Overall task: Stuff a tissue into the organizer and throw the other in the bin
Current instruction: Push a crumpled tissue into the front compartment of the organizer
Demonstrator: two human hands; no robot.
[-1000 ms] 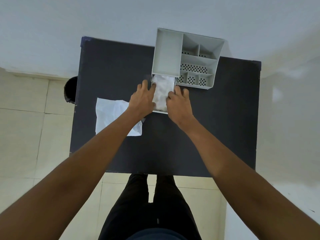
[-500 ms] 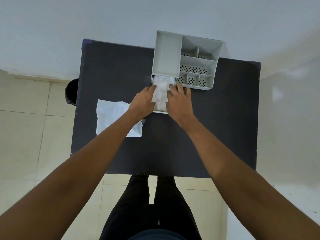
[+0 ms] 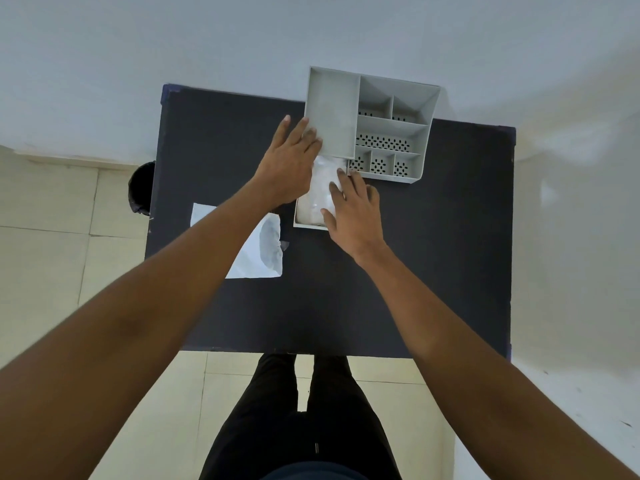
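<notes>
Change since earlier frames: both of my hands sat at the drawer's near end, flanking the tissue; now my left hand point(image 3: 289, 164) has gone up to the organizer's left wall and my right hand point(image 3: 353, 211) has slid onto the tissue itself.
Left hand: fingers spread flat, tips against the near-left corner of the organizer point(image 3: 372, 124), gripping nothing; I judge it is bracing the box.
Right hand: fingers loosely spread, palm down, pressing on the stuffed tissue point(image 3: 320, 192), pinching nothing.
Stuffed tissue: white, crumpled, lying in the pulled-out drawer point(image 3: 308, 225) at the organizer's near-left; its far end runs under the organizer's large compartment.
Drawer: partly out, its front lip toward me; whether it is moving I cannot tell.
Second tissue: white sheet point(image 3: 263, 251), flat on the dark surface point(image 3: 433, 271), left of the drawer, partly under my left forearm, untouched.
Bin: dark round bin point(image 3: 140, 187) on the floor, just beyond the surface's left edge, partly hidden by it.
Other compartments: nothing in them that I can see, perforated floors visible.
Meaning for the task: stuffing looks nearly done; the brace-and-press stance suggests shutting the drawer comes next.
Remaining: second tissue not yet lifted or carried left to the bin.
Risk: tissue bulging above the drawer rim may snag at the opening.
</notes>
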